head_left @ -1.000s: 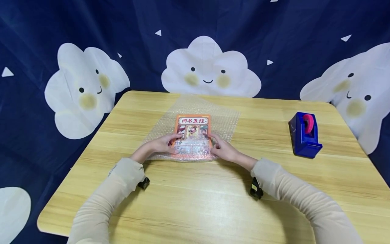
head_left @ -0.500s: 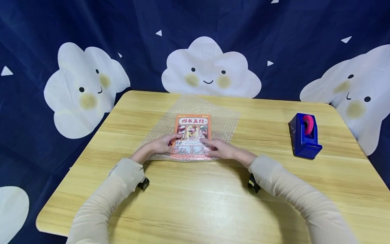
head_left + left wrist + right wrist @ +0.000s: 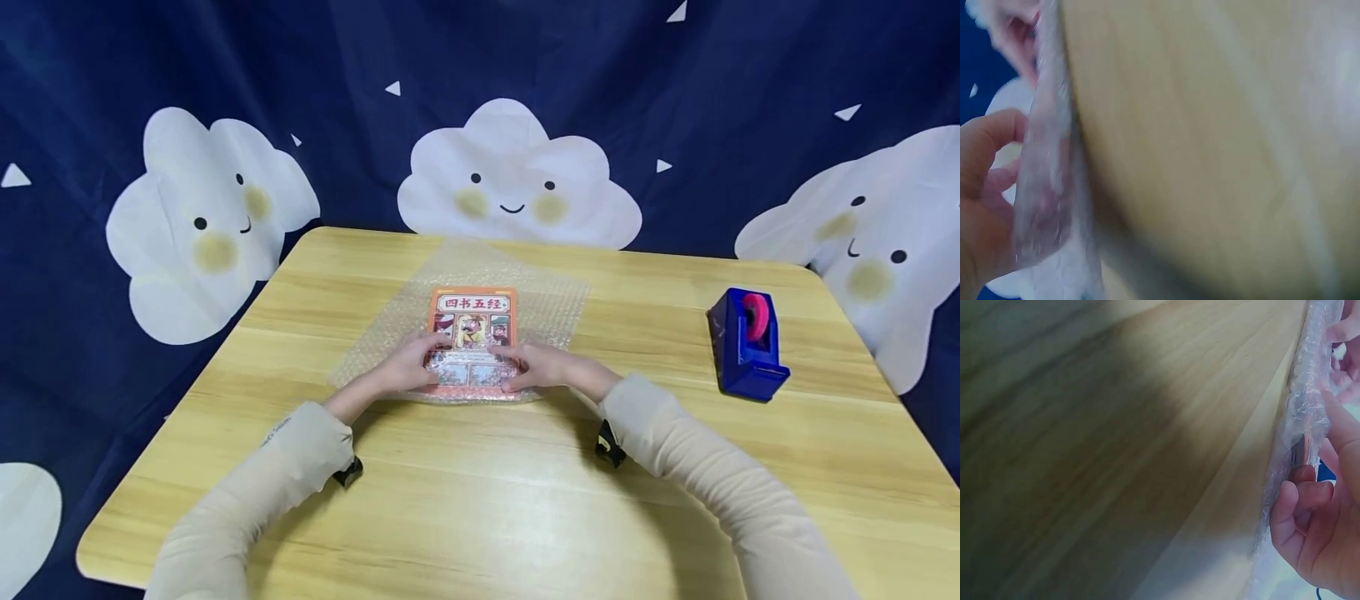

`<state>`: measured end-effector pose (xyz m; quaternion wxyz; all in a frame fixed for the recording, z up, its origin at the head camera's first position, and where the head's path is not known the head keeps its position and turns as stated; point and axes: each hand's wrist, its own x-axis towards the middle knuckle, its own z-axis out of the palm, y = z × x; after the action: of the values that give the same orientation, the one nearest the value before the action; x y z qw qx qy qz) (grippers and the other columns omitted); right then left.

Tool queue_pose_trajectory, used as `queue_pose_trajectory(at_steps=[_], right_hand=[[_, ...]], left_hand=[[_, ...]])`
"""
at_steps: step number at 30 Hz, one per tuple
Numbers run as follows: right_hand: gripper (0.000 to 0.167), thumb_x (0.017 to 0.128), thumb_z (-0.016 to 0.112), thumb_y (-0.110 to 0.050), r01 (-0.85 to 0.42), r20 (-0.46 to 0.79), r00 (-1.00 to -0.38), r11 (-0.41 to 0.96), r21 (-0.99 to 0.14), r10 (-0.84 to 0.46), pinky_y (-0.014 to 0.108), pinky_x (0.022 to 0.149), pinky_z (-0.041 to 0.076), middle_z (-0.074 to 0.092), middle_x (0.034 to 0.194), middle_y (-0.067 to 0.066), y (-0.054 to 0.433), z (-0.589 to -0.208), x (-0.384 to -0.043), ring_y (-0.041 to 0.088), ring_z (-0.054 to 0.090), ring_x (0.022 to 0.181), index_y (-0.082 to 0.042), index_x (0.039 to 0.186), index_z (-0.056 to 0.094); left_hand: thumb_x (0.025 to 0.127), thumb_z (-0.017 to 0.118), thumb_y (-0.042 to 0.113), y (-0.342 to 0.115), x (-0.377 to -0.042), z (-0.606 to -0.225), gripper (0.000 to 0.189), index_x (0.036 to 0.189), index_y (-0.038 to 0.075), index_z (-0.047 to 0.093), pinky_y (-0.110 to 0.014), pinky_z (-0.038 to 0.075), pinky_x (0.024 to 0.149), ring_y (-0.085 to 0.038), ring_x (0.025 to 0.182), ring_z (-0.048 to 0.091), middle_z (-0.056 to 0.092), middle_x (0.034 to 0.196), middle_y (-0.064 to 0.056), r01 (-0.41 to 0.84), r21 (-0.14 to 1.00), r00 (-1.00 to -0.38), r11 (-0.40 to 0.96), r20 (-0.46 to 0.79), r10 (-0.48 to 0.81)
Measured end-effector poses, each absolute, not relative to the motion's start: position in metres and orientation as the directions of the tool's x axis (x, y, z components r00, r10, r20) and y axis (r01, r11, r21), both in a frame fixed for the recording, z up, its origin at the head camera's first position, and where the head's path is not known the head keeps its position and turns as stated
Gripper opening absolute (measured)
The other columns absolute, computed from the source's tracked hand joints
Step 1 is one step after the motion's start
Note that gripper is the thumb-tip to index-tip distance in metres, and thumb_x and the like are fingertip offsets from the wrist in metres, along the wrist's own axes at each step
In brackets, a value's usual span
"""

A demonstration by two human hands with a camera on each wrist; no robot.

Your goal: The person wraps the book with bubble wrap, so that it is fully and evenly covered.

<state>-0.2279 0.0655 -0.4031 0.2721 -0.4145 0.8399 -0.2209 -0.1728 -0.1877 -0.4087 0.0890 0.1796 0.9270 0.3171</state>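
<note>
An orange book [image 3: 474,303] with Chinese characters and cartoon pictures lies face up on a sheet of bubble wrap [image 3: 551,293]. The near end of the wrap is folded over the book's lower half. At the left edge, my left hand [image 3: 408,364] grips book and wrap together, fingertips on the cover. My right hand [image 3: 542,367] holds the other side, with fingertips reaching over the cover through the wrap. In the right wrist view, several fingers of the right hand [image 3: 1335,512] curl at the wrapped side edge, partly showing the pages.
A blue tape dispenser [image 3: 748,367] with a pinkish-red tape roll [image 3: 757,317] stands at the right of the wooden table [image 3: 465,508]. Behind the table hangs a dark blue curtain [image 3: 360,167] printed with smiling clouds.
My right hand has shifted left, from the book's right edge further onto the cover. The left hand stays almost in place, and the head view has tilted slightly.
</note>
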Motion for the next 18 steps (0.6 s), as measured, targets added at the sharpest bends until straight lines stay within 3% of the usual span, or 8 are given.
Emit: queue_pose_trajectory(at_steps=[4,7,8,10,12,15,18], right_hand=[[0.073,0.083,0.065,-0.028,-0.564,-0.272,-0.51,0.556,-0.611,-0.816,0.022,0.051,0.036,0.043,0.062,0.0,0.065,-0.404,-0.227,0.01,0.032,0.052,-0.014,0.144,0.028],[0.073,0.083,0.065,-0.03,-0.566,-0.268,-0.507,0.551,-0.613,-0.819,0.025,0.059,0.041,0.056,0.082,0.009,0.064,-0.406,-0.227,0.01,0.039,0.06,-0.016,0.144,0.027],[0.073,0.083,0.065,-0.03,-0.568,-0.268,-0.506,0.55,-0.612,-0.82,0.026,0.062,0.042,0.058,0.093,0.012,0.064,-0.406,-0.226,0.011,0.04,0.062,-0.016,0.144,0.027],[0.074,0.083,0.065,-0.031,-0.567,-0.274,-0.501,0.55,-0.613,-0.821,0.026,0.062,0.042,0.057,0.097,0.015,0.063,-0.407,-0.226,0.011,0.04,0.063,-0.016,0.145,0.026],[0.074,0.083,0.065,-0.03,-0.571,-0.269,-0.497,0.544,-0.616,-0.825,0.024,0.06,0.041,0.057,0.089,0.011,0.064,-0.407,-0.227,0.009,0.039,0.061,-0.015,0.144,0.027],[0.074,0.082,0.066,-0.027,-0.574,-0.248,-0.477,0.512,-0.639,-0.843,0.021,0.053,0.035,0.041,0.063,0.001,0.066,-0.406,-0.229,0.009,0.032,0.054,-0.011,0.144,0.028],[0.072,0.082,0.067,-0.021,-0.55,-0.229,-0.457,0.476,-0.686,-0.859,0.019,0.051,0.037,0.039,0.06,-0.003,0.069,-0.404,-0.234,0.008,0.035,0.053,-0.006,0.142,0.031]], left_hand=[[0.083,0.056,0.009,-0.181,-0.171,-0.415,0.05,0.132,0.014,0.048,-0.062,0.021,0.101,-0.037,0.126,0.025,0.031,0.136,-0.021,0.367,0.506,-0.908,0.78,0.012,0.419],[0.094,0.047,0.029,-0.182,-0.171,-0.42,0.048,0.14,0.021,0.038,-0.067,0.002,0.102,-0.039,0.136,0.007,0.01,0.149,-0.02,0.378,0.461,-0.892,0.803,-0.05,0.449],[0.094,0.045,0.036,-0.183,-0.171,-0.421,0.052,0.143,0.023,0.032,-0.068,-0.004,0.1,-0.039,0.137,0.0,0.002,0.151,-0.018,0.367,0.457,-0.887,0.81,-0.091,0.453],[0.094,0.042,0.046,-0.183,-0.17,-0.423,0.059,0.146,0.027,0.021,-0.069,-0.011,0.097,-0.038,0.137,-0.012,-0.01,0.152,-0.014,0.345,0.453,-0.874,0.822,-0.165,0.458],[0.093,0.039,0.049,-0.183,-0.17,-0.425,0.062,0.146,0.029,0.015,-0.068,-0.015,0.096,-0.036,0.135,-0.019,-0.017,0.151,-0.011,0.337,0.45,-0.862,0.827,-0.205,0.463],[0.093,0.037,0.051,-0.181,-0.172,-0.427,0.062,0.146,0.031,0.013,-0.067,-0.017,0.096,-0.035,0.134,-0.022,-0.02,0.151,-0.009,0.339,0.442,-0.861,0.831,-0.21,0.463],[0.093,0.036,0.052,-0.178,-0.174,-0.429,0.061,0.146,0.032,0.013,-0.066,-0.016,0.096,-0.035,0.135,-0.021,-0.019,0.151,-0.009,0.346,0.433,-0.866,0.832,-0.194,0.461]])
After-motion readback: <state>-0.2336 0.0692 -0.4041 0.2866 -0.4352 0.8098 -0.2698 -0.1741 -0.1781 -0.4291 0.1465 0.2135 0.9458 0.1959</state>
